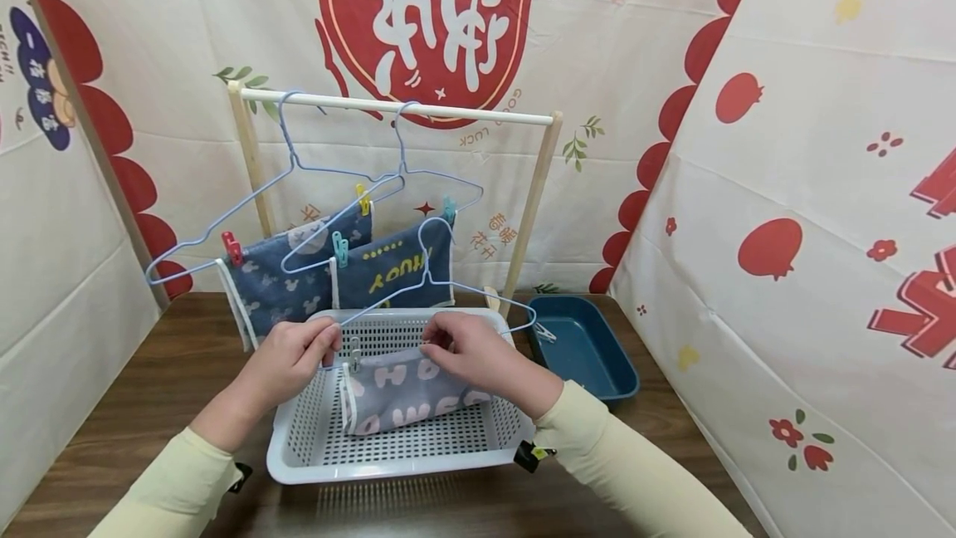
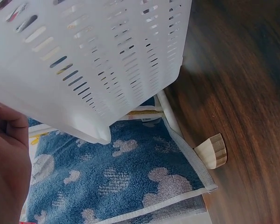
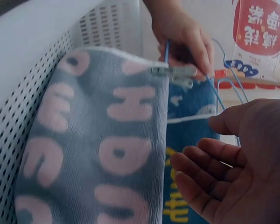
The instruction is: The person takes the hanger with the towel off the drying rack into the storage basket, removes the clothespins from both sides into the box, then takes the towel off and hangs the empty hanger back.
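A blue wire hanger [image 1: 425,277] is held over the white perforated basket [image 1: 403,471], its left corner pinched by my left hand [image 1: 295,353]. From its lower bar hangs a folded grey towel [image 1: 407,397] with pink letters, held near the left end by a grey clothespin [image 1: 355,354]. My right hand [image 1: 478,355] is at the towel's upper edge; the right wrist view shows its fingers loosely bent beside the towel [image 3: 102,126], with nothing between them. In that view the left hand [image 3: 189,44] has the hanger wire by the clothespin [image 3: 177,71].
Behind the basket stands a rack with a white rail [image 1: 478,113]. Two hangers on it carry a blue patterned towel [image 1: 280,285] and a blue towel with yellow letters [image 1: 396,260], clipped with coloured clothespins. At right, a dark blue tray [image 1: 623,372] holds a pale clothespin [image 1: 547,332].
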`<act>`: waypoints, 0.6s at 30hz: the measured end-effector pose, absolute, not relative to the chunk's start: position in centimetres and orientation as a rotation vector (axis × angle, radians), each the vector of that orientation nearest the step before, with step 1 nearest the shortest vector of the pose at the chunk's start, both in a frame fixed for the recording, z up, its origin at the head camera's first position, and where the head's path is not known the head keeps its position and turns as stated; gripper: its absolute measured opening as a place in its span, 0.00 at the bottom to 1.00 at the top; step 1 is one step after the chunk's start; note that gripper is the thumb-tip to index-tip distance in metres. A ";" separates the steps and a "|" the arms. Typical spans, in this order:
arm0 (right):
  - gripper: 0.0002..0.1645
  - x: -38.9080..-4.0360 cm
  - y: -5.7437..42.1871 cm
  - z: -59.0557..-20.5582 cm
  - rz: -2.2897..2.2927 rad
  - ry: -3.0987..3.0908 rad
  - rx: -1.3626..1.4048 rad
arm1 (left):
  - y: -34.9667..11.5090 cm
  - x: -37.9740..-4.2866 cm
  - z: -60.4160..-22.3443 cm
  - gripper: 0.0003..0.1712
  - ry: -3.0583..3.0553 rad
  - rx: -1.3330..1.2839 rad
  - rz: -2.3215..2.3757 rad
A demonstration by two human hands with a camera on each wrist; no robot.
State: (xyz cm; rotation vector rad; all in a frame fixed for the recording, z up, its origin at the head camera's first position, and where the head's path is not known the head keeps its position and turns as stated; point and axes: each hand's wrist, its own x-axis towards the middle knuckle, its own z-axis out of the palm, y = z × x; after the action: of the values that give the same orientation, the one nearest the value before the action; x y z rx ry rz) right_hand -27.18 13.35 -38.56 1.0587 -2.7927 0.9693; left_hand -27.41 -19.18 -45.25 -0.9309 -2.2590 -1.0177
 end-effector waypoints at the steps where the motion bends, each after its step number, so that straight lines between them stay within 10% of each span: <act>1: 0.06 -27.1 12.9 -38.5 0.980 -2.788 1.070 | -19.2 -27.4 -45.2 0.17 -2.258 -0.931 -1.017; 18: 0.22 -26.9 7.4 -39.2 1.126 -2.861 1.073 | -19.1 -27.5 -45.2 0.15 -2.261 -0.923 -1.026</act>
State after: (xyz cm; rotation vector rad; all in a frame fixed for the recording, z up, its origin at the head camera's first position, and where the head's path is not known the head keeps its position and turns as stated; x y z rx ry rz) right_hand -26.94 7.44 -39.22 1.0732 -2.8614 1.1259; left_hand -27.54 -19.05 -45.18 -0.9230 -2.2615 -1.0260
